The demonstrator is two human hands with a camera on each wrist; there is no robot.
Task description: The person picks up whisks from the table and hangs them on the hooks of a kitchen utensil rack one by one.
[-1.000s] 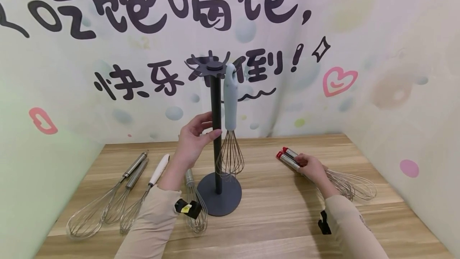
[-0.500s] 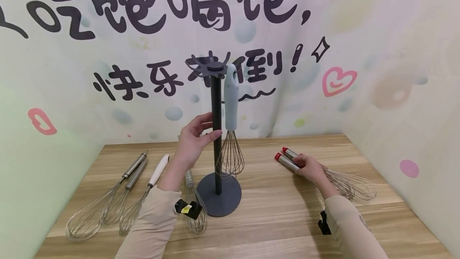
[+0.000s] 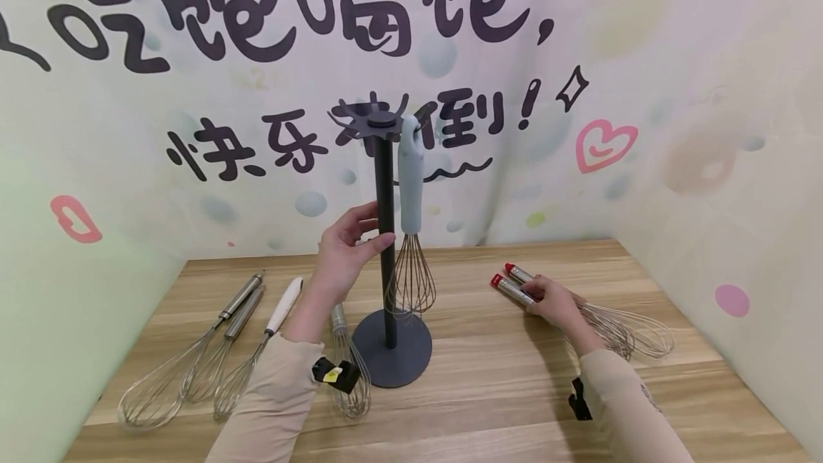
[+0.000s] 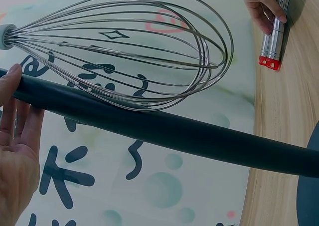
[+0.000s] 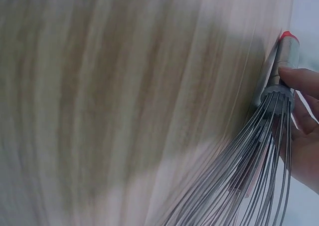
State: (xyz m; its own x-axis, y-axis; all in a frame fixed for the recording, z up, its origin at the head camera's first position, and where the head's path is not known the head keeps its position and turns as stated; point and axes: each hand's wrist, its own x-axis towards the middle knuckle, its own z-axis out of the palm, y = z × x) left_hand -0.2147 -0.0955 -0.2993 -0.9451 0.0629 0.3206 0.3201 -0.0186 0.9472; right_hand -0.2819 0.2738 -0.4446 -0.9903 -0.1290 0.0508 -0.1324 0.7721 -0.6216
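In the head view, a dark hanging stand [image 3: 384,191] with a ring of hooks on top rises from a round base. My left hand [image 3: 341,256] holds its pole between thumb and fingers. A whisk with a light blue handle [image 3: 411,184] hangs from a hook on the stand's right side. Over on the right, my right hand [image 3: 556,304] grips the steel handle of the nearer red-tipped whisk [image 3: 512,289]. Right beside it lies another red-tipped whisk [image 3: 518,274]. In the right wrist view, thumb and fingers close about the whisk handle [image 5: 286,56], wires fanning downward.
On the left of the wooden table [image 3: 476,406] lie two steel-handled whisks [image 3: 239,297] and a white-handled whisk [image 3: 283,306]. Another whisk [image 3: 350,370] lies against the stand's base [image 3: 401,363], partly under the left wrist. A printed wall sheet [image 3: 308,163] stands behind.
The top of the stand tips slightly left, and the blue whisk shifts with it. The nearer red-tipped whisk's handle has edged a little left in my right hand.
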